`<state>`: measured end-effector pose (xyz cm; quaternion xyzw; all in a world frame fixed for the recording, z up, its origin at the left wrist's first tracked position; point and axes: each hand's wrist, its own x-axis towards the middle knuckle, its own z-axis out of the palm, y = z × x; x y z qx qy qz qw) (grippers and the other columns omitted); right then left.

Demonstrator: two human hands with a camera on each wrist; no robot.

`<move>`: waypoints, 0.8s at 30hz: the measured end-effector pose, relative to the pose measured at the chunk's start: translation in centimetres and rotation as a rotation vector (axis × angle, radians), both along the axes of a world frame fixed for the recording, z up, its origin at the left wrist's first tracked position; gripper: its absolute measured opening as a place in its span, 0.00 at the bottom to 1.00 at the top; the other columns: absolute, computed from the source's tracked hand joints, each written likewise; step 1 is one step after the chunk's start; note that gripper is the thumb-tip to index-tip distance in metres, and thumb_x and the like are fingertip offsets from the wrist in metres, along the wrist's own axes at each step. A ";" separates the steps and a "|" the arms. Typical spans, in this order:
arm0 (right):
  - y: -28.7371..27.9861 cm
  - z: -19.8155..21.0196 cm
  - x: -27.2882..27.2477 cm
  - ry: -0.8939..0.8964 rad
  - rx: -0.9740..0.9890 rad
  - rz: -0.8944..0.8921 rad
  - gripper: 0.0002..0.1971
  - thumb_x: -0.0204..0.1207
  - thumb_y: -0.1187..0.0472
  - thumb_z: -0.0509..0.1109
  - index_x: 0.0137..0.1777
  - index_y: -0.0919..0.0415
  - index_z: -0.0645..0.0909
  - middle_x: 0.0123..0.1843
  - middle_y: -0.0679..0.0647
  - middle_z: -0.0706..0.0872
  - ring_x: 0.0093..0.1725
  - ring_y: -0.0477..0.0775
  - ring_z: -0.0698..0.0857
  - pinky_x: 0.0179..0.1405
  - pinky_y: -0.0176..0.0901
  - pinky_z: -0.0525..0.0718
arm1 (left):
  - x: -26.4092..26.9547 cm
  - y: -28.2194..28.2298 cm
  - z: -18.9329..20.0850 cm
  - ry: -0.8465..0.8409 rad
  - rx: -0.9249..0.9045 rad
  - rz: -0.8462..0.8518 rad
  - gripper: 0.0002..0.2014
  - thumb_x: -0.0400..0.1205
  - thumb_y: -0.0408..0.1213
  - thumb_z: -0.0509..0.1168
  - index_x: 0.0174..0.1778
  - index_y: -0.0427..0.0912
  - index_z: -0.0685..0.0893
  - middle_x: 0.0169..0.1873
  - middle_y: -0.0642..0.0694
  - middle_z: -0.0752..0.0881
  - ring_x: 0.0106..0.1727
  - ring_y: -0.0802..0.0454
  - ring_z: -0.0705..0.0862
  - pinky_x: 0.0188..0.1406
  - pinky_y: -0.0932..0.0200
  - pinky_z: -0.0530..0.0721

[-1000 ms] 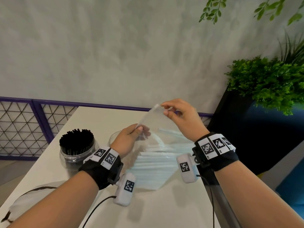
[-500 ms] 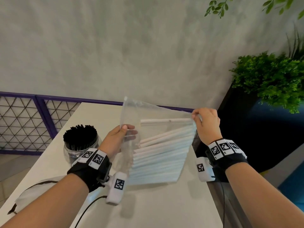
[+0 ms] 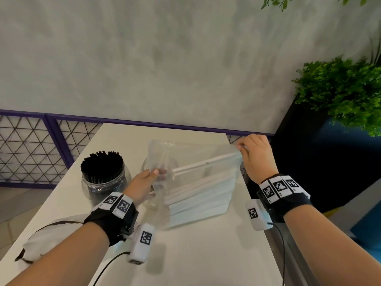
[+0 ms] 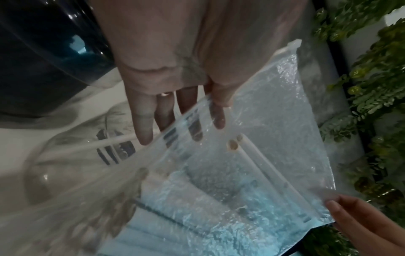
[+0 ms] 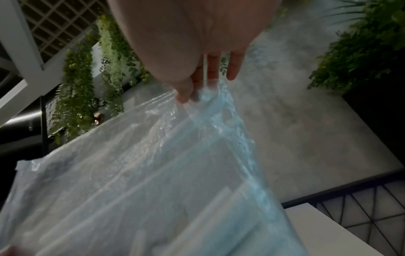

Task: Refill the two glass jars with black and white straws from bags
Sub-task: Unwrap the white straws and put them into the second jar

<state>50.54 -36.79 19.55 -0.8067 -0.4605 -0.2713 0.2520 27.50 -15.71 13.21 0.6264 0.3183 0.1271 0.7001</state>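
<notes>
While the black straws (image 3: 102, 165) already fill their jar (image 3: 105, 182) at nine o'clock, both hands, left hand (image 3: 144, 183) and right hand (image 3: 256, 156), pinch the bag (image 3: 198, 182) of white straws (image 3: 203, 196) over the empty jar (image 3: 151, 200) at the middle, still to be filled

Two hands are seen: a left hand (image 3: 144, 185) and a right hand (image 3: 255, 155). Two glass jars are counted on one table (image 3: 198, 250): a jar of black straws (image 3: 103, 178) at 9 o'clock of the left hand, and a clear jar (image 3: 148, 168) partly hidden behind one clear plastic bag (image 3: 198, 159). The white straws (image 3: 202, 195) in the bag and the black ones are too many to be counted. One white cloth bag (image 3: 37, 240) is seen at 8 o'clock.
</notes>
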 end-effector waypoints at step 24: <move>-0.4 -5.6 -0.6 1.054 0.226 0.025 0.11 0.78 0.52 0.70 0.57 0.53 0.82 0.56 0.49 0.87 0.59 0.51 0.84 0.69 0.59 0.78 | 0.5 -0.7 -2.3 -0.081 -0.109 0.097 0.15 0.88 0.42 0.52 0.44 0.44 0.82 0.49 0.47 0.86 0.56 0.47 0.83 0.58 0.45 0.78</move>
